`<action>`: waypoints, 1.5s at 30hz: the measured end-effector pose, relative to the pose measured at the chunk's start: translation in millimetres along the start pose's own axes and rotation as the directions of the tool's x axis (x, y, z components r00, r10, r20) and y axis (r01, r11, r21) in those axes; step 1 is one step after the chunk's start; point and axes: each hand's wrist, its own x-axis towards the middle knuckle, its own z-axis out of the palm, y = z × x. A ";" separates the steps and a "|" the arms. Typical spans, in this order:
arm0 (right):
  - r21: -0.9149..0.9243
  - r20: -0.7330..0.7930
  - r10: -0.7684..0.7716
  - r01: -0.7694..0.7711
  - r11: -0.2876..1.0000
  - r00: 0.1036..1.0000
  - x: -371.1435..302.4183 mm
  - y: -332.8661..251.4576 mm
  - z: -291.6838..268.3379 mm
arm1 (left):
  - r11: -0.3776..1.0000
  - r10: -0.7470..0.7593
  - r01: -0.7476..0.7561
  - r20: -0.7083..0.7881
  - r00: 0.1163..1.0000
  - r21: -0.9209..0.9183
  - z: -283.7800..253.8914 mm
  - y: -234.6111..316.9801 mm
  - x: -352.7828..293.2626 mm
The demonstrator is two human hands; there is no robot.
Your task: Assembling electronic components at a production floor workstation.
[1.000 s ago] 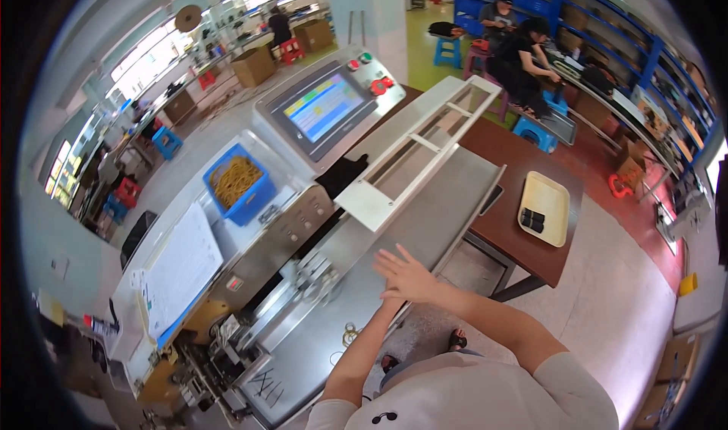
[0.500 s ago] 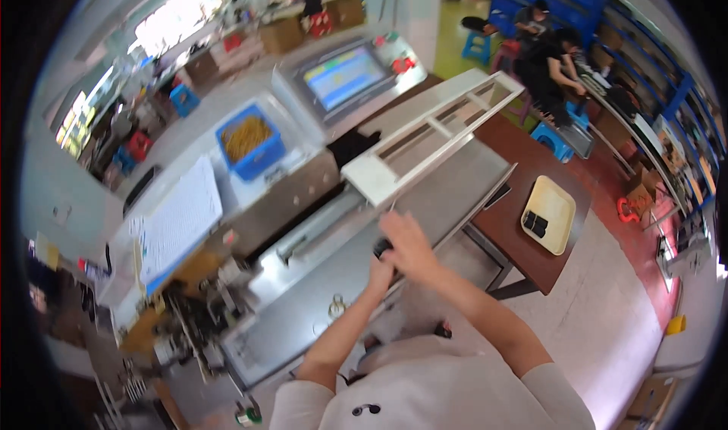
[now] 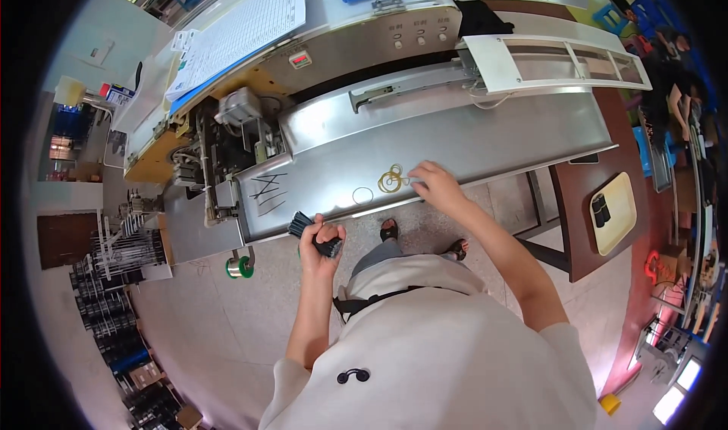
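My left hand (image 3: pixel 319 240) is closed round a bundle of short black wires (image 3: pixel 300 223), whose cut ends stick out on both sides of the fist, just off the near edge of the metal tray (image 3: pixel 485 145). Over the tray, my right hand (image 3: pixel 437 186) has bent fingers, with thumb and forefinger apart. Its fingertips reach the edge of a small heap of yellow rubber bands (image 3: pixel 391 178). One thin band (image 3: pixel 362 189) lies flat by itself to the left of the heap. Several loose black wires (image 3: pixel 267 183) are scattered at the tray's left end.
Behind the tray stands a machine with a knobbed front panel (image 3: pixel 356 51) and, at right, a white windowed cover (image 3: pixel 561 66). A brown table (image 3: pixel 565 225) holds a cream tray (image 3: pixel 623 225) with black pieces. A wire spool (image 3: pixel 240 267) hangs below the tray's left end.
My view has swung down and to the left. My hands, together around a dark thing before, are now apart: the left with the wire bundle, the right at the rubber bands.
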 end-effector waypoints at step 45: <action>0.875 -0.302 0.834 -0.213 0.435 0.462 -160.2 -48.1 -115.2 | 0.140 -0.946 0.596 -0.072 0.317 0.791 122.0 -198.9 50.5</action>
